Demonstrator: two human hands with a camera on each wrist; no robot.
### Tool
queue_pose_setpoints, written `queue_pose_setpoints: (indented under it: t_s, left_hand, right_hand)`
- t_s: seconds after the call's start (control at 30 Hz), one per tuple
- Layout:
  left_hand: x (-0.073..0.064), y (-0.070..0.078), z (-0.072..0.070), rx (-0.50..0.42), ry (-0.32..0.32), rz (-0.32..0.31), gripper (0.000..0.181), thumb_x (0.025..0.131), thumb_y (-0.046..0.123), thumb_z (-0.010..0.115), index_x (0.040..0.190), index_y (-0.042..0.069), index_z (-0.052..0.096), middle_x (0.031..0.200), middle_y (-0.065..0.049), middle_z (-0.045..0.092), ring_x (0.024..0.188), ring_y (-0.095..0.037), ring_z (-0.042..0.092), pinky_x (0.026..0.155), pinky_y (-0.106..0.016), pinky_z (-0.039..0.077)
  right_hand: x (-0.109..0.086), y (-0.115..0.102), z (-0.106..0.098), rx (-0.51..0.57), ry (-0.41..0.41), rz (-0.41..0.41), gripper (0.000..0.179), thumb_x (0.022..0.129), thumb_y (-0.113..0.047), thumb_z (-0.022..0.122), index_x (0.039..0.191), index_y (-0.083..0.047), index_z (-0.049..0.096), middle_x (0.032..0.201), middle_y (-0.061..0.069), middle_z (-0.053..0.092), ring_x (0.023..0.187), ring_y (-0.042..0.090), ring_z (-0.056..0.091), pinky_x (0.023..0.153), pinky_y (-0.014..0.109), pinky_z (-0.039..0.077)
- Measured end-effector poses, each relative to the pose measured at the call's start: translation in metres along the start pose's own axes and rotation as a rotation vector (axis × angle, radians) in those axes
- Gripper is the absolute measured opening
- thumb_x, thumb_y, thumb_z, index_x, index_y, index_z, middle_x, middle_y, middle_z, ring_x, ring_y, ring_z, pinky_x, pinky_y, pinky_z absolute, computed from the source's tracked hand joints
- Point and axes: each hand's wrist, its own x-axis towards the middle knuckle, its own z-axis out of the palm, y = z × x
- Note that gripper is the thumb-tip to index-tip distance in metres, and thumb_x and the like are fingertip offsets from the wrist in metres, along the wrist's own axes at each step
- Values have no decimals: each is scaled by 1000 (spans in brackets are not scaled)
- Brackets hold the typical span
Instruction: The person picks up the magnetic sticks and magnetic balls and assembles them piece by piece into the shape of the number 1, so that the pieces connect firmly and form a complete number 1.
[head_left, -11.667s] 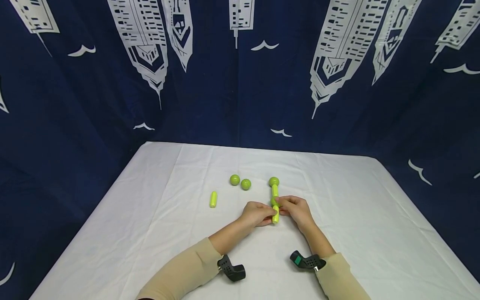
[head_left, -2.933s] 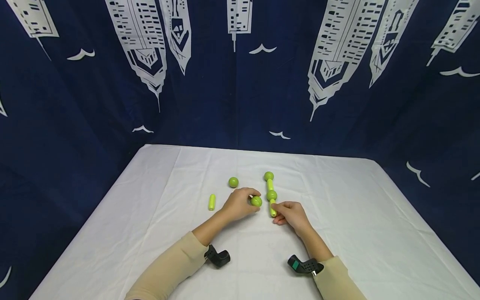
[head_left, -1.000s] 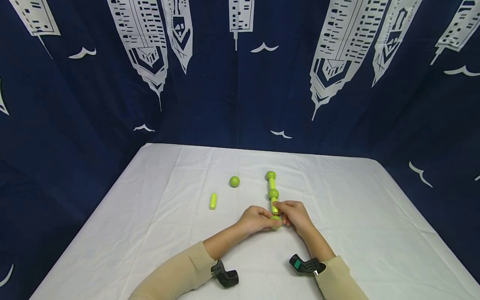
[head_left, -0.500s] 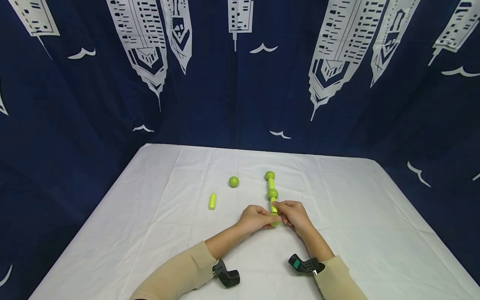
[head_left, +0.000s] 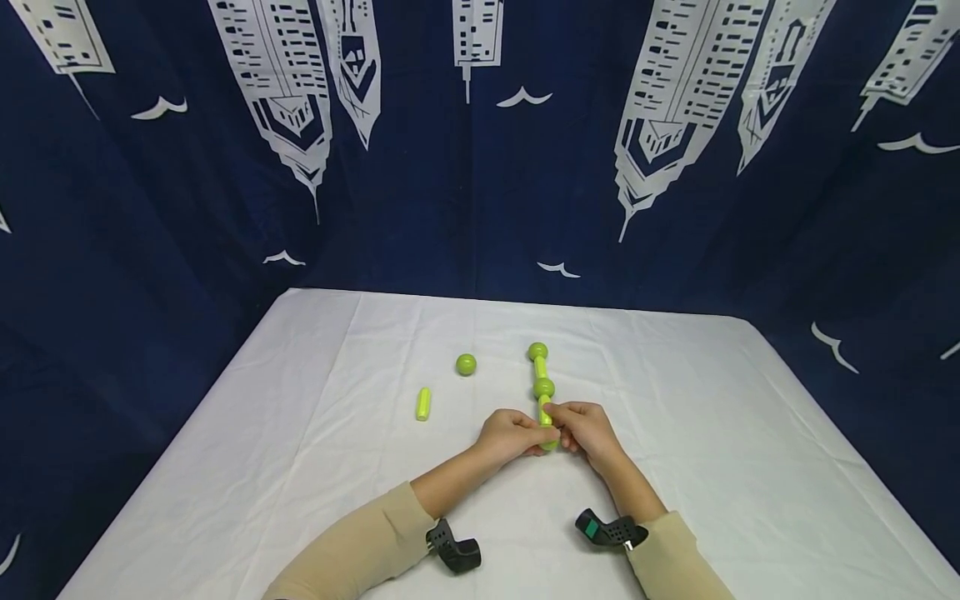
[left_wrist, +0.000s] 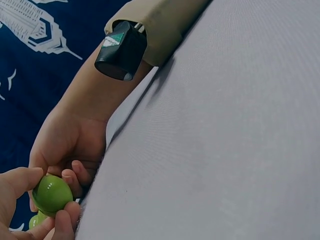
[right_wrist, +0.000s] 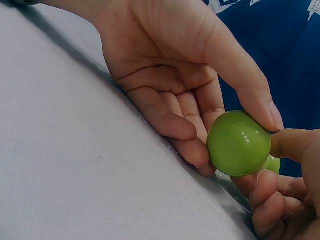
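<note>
From where I stand, the likeliest mishap is the near ball (head_left: 550, 446) twisting out, since it's round and glossy, if the left hand (head_left: 508, 439) pushes off-line; a crooked shove might also loosen a joint up the chain (head_left: 543, 388). The left hand pinches that ball; the right hand (head_left: 588, 431) has thumb and fingers closed on the near rod (head_left: 545, 410). The chain runs up from between them, lower right of centre, a loose ball (head_left: 466, 364) to its left.

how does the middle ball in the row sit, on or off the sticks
On: the middle ball meets the far stick and near stick, with no gap showing.
</note>
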Motion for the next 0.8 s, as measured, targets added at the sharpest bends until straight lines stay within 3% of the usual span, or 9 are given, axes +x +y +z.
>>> queue_pose_setpoints:
  t_s: [0.33, 0.8]
  left_hand:
    - [1, 0, -7, -69, 19, -6, 25, 80, 18, 81, 85, -4, 71, 72, -3, 68, 64, -12, 65, 67, -25, 57]
    - [6, 2, -14, -126, -6, -3, 28, 81, 11, 79, 99, -8, 69, 86, -10, 71, 77, -17, 70, 74, -28, 57]
  right_hand:
    - [-2, 3, 4, -29, -7, -45, 33, 95, -25, 63, 90, 7, 68, 55, 2, 56, 44, 7, 49, 41, 18, 41]
    - [-2, 4, 2, -104, -59, -87, 37, 95, -32, 62, 92, 4, 69, 56, 4, 57, 47, 11, 51, 43, 22, 44]
